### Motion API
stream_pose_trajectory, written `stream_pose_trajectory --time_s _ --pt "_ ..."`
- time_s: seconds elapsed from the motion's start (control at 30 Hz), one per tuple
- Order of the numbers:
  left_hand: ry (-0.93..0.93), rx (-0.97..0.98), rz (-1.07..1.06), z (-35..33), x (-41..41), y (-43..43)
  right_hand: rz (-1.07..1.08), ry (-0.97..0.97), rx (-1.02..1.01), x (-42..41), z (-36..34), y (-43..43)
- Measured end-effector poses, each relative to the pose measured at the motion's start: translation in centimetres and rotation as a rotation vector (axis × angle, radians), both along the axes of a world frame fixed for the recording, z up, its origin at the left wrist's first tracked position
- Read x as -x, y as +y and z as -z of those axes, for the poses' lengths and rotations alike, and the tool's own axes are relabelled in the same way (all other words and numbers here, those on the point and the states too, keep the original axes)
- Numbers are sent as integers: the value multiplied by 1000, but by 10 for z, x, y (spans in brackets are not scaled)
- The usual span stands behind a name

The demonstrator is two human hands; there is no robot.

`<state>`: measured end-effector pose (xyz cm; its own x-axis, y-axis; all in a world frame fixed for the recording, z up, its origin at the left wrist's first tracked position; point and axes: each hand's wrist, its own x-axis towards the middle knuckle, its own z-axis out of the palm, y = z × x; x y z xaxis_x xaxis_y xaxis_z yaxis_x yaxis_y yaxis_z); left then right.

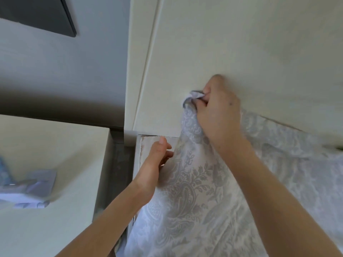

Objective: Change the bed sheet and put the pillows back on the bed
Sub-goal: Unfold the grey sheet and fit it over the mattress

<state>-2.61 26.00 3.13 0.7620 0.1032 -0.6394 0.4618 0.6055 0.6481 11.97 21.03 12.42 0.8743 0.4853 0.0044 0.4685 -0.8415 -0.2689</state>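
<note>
Step in hand: the person is fitting the sheet (pixel 194 201) at the head-end corner of the bed.

- Right hand (pixel 217 115) is gripping a bunched corner of the grey-patterned sheet, fingers curled tight around the wad, and holding it up against the cream headboard (pixel 241 43).
- Left hand (pixel 156 160) is sitting at the bare mattress corner (pixel 148 143). Fingers are mostly straight, thumb up, tips touching the sheet's edge. It doesn't look like a pinch, more like steadying or lifting the corner.
- The sheet is draping from the right hand's grip down over the mattress top and off the near side. The corner itself is uncovered.
- Beside the bed, a pale nightstand (pixel 55 145) is carrying a blurred blue-white object (pixel 27 188); can't identify it. A dark panel (pixel 46 13) is hanging on the wall above.
- No pillows are showing in view.

Judgement: the task is early to mid, with the sheet going on but not yet seated here.

The next move probably calls for pulling the bunched corner left and down over the exposed mattress corner while the left hand lifts that corner for clearance. The gap to the headboard looks tight, so the fabric likely needs tucking in by the fingertips.
</note>
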Motion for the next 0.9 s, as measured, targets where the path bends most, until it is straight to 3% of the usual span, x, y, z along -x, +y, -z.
stream_pose_trajectory --time_s 0.07,0.13,0.23,0.3,0.43,0.5,0.57,0.63,0.7,0.77,0.83,0.9 --pt "-28 -4 -6 -1 2 0 38 413 -179 6 4 -10" --pt "-60 4 -12 0 1 -1 51 667 -260 4 -9 -26" --pt "-75 8 -23 -5 4 0 -6 497 -202 6 -26 -60" --pt "-84 7 -11 -6 5 1 -1 428 -53 14 -28 -74" --pt "-15 -48 13 5 -9 0 49 905 53 9 4 -71" --pt "-78 -78 8 7 -4 1 26 1050 128 -2 11 -60" --pt "-158 -100 41 -2 0 -2 39 1088 129 -13 6 -53" --pt "-202 -33 58 -13 12 -3 46 979 -12 -23 4 -49" --pt "-183 -13 17 -17 7 -4 49 1014 -151 -21 7 -48" --pt "-55 -69 0 -23 -13 -2 10 1150 -46 -8 14 -49" --pt "19 -94 -51 -22 -14 1 -54 1148 164 -1 17 -47" --pt "-33 -93 -91 -14 -7 -3 5 1159 216 -3 20 -40"
